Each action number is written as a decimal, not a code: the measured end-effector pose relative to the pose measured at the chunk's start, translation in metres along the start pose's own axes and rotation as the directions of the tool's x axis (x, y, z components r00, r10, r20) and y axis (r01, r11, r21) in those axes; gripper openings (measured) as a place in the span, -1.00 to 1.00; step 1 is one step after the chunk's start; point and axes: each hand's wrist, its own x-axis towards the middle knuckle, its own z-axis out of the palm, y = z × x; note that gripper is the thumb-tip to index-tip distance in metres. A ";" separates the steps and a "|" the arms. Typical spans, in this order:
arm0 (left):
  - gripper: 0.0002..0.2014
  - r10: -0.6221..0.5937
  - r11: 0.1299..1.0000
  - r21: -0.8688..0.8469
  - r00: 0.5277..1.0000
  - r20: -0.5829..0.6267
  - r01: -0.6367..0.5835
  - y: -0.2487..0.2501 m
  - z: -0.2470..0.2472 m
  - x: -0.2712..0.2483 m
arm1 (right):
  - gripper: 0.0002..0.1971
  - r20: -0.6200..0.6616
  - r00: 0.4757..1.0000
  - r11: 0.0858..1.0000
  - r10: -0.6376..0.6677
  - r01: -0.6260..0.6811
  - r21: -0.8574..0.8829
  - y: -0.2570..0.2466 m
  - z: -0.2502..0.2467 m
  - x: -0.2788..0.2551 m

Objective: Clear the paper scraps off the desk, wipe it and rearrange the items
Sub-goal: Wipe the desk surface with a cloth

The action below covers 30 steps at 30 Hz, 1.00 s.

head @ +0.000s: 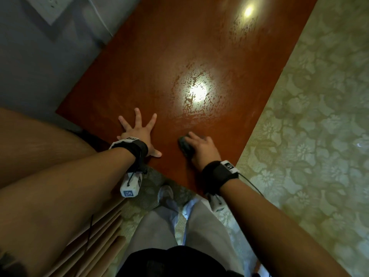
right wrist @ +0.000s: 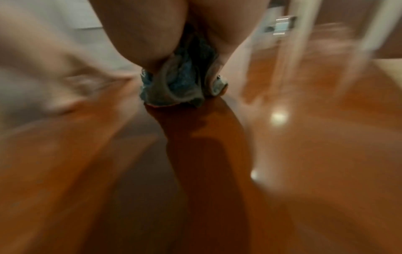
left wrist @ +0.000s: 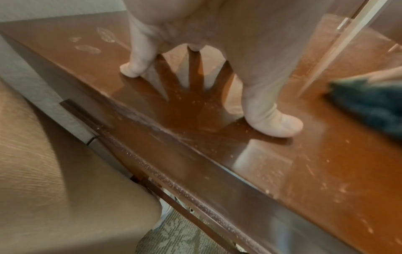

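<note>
Right hand [head: 202, 149] hides much of dark cloth [head: 184, 146]; wrist view blurred.

The head view looks steeply down from above the near end of the desk [head: 149, 66], far enough off to take in its full width as it runs away. The left wrist view sits low and close over that near edge, facing along the spread left hand [left wrist: 217, 25] across the desk, with the cloth [left wrist: 367, 99] at its right border. The right wrist view, even closer and blurred, faces along the right hand [right wrist: 141, 31] over that same cloth, which all three views share.
</note>
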 end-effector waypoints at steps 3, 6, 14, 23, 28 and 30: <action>0.33 -0.002 1.000 0.004 1.000 -0.005 0.002 0.000 0.000 0.001 | -0.32 -0.136 0.981 0.989 0.142 -0.135 0.058 0.052 -0.024 0.010; 0.33 -0.008 1.000 0.011 1.000 -0.007 0.008 0.000 0.001 0.002 | -0.45 -0.222 0.958 0.982 0.182 -0.166 0.090 0.091 -0.043 0.016; 0.33 0.004 1.000 0.013 1.000 -0.019 -0.003 -0.001 0.003 0.003 | -0.44 -0.126 0.978 0.985 0.166 -0.156 0.079 0.048 -0.024 -0.010; 0.24 0.033 0.997 0.072 0.999 0.000 -0.033 -0.008 -0.005 -0.002 | -0.45 0.147 0.976 0.987 -0.162 0.158 0.039 -0.076 0.051 -0.035; 0.17 0.071 0.990 0.124 0.997 0.003 -0.070 -0.042 -0.023 -0.005 | -0.40 0.217 0.951 0.971 -0.222 0.236 -0.043 -0.049 0.029 -0.029; 0.21 0.039 0.989 0.144 0.997 -0.068 -0.029 -0.061 -0.026 -0.003 | -0.29 0.139 0.982 0.991 -0.128 0.132 -0.018 -0.025 0.016 -0.023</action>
